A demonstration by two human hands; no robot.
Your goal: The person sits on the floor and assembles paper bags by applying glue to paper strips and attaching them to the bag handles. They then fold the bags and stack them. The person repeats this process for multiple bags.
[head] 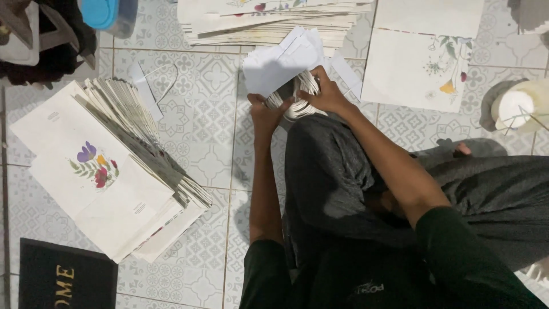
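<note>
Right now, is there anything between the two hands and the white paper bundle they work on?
No. The left hand and the right hand both grip the paper bundle directly, above the knee. Nothing visible lies between them.

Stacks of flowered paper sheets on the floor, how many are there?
3: a fanned stack at left, a stack at top centre, and sheets at top right. More may lie outside the frame.
</note>
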